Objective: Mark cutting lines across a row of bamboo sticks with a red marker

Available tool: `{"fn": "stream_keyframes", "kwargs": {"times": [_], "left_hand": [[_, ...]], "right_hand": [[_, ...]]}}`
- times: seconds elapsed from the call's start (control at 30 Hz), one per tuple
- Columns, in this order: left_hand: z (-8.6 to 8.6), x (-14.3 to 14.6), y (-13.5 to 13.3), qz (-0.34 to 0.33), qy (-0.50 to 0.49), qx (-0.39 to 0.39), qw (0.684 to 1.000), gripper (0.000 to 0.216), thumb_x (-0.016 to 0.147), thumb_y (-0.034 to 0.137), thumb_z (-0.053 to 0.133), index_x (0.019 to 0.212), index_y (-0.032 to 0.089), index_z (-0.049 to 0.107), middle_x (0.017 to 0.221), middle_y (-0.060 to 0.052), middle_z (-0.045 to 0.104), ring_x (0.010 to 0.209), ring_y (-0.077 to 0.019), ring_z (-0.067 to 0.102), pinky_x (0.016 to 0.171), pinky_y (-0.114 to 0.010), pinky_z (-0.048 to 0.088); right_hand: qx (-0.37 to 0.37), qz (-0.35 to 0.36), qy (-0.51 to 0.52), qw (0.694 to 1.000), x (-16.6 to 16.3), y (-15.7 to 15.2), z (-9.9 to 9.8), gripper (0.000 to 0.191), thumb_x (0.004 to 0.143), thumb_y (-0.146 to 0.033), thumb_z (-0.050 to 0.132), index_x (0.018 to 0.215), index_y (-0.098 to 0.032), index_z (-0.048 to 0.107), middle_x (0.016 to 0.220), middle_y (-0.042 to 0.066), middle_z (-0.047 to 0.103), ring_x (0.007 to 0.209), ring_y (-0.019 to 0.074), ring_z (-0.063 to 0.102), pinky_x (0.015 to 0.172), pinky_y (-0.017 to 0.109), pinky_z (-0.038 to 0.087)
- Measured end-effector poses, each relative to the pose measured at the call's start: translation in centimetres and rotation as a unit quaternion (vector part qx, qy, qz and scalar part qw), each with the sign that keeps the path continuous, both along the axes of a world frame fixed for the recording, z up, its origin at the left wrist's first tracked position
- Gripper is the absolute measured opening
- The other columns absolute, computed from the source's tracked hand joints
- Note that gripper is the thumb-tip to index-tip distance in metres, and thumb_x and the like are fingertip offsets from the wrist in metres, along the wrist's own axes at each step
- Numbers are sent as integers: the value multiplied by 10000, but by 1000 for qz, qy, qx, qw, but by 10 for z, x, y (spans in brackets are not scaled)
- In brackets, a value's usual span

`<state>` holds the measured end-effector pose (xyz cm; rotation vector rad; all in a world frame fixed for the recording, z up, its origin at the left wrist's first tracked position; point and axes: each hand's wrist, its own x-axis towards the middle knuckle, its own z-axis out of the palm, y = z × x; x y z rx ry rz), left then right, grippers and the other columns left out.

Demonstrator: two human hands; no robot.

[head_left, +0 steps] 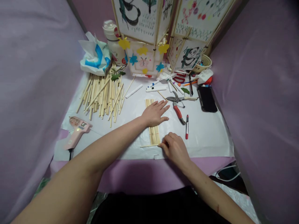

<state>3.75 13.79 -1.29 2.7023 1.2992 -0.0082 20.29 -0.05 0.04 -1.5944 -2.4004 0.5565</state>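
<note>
A flat row of thin wooden sticks (154,134) lies lengthwise on the white sheet (205,137), with one loose stick (147,145) laid across its near end. My left hand (154,112) rests palm down on the row's middle, fingers stretched out. My right hand (174,148) is at the row's near right corner, fingers curled and pinched against the stick ends. What its fingertips hold is hidden.
A heap of loose sticks (102,95) lies at the back left, a pink glue gun (76,132) at the left edge. Red-handled cutters (177,109), a red marker (187,127), a black phone (206,99), white markers (156,89) and decorated paper lanterns (149,37) stand behind.
</note>
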Motion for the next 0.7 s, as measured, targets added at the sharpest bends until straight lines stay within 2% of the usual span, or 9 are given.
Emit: {"fn": "stream_keyframes", "kwargs": {"times": [0.13,0.3,0.7], "left_hand": [[0,0,-1,-2,4,7,1000,741,1023,634,341,1596,166,294,1686,-113,178,1561,-260,181,1251,-428,145],[0,1,-1,-3,7,6,1000,745,1019,635,336,1592,160,299,1684,-119,188,1561,-259,181,1252,-422,139],[1,2,-1,-5,-4,-8,1000,762,1011,637,341,1596,152,283,1689,-118,170,1566,-266,159,1252,-432,121]], "right_hand": [[22,-2,36,999,6,-3,-6,181,927,-277,689,788,-200,603,845,37,648,866,225,562,771,352,331],[27,39,84,995,13,-5,-11,149,936,-244,672,802,-207,617,847,22,665,899,213,567,823,368,311],[22,75,72,994,14,2,-5,165,923,-241,682,777,-200,619,821,28,647,882,223,559,839,382,320]]}}
